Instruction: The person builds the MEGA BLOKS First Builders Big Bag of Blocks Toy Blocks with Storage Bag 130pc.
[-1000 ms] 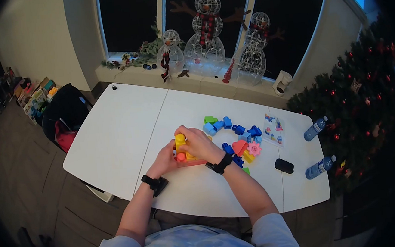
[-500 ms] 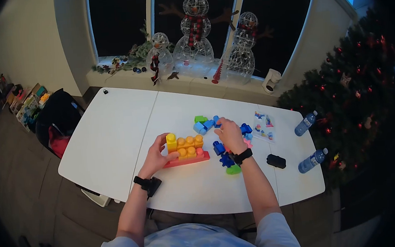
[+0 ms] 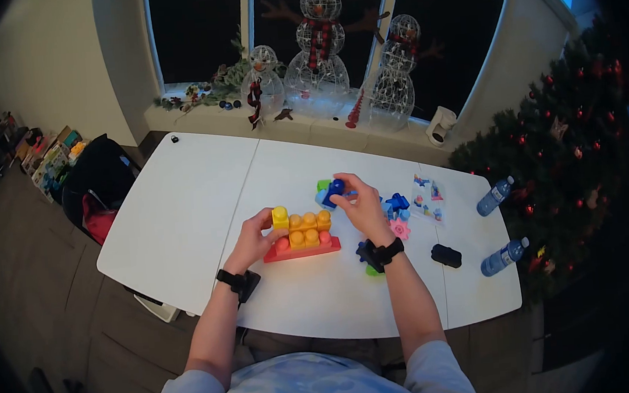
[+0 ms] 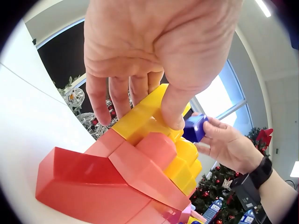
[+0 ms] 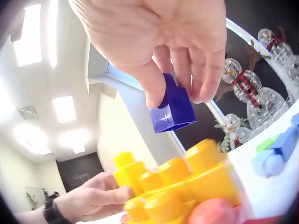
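Already, a partial build stands near the middle of the white table (image 3: 180, 185): a long red plastic base (image 3: 303, 253) bearing studded golden-yellow plastic blocks (image 3: 312, 237), with a taller bright yellow plastic block (image 3: 280, 220) at its left end, pinched by the left hand (image 3: 251, 241). The right hand (image 3: 362, 212) grips a dark blue, square-sided plastic block (image 5: 173, 109), held up apart from the build and seemingly yet to be joined. Much appears left, judging by the loose pink plastic gear (image 3: 400, 229) and lime-green plastic block (image 3: 324, 185) on the table.
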